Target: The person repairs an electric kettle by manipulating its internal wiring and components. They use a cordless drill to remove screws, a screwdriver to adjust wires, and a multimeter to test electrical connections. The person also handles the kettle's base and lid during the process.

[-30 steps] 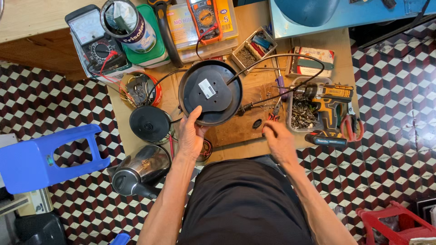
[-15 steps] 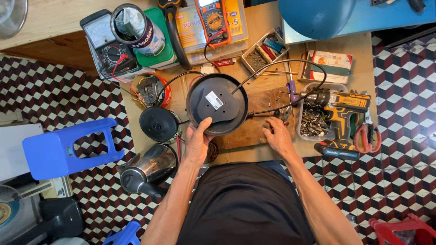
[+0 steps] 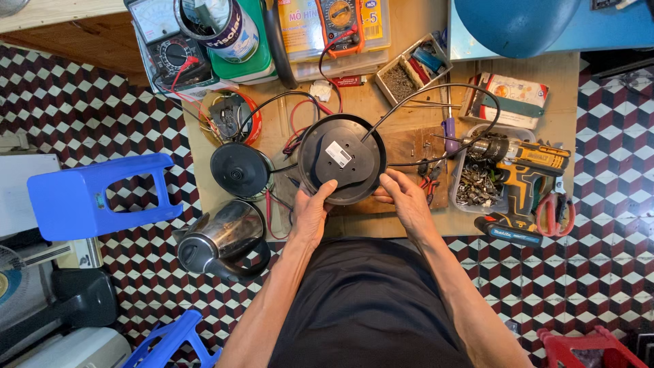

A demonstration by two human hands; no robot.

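Head camera, straight down, workbench (image 3: 409, 228)

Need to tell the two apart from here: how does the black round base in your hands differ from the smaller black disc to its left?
The round base is larger, bears a white label, trails a black cord and is held by the left hand and right hand. The black disc is smaller, unlabelled and lies untouched on the table. Both are black, round plastic.
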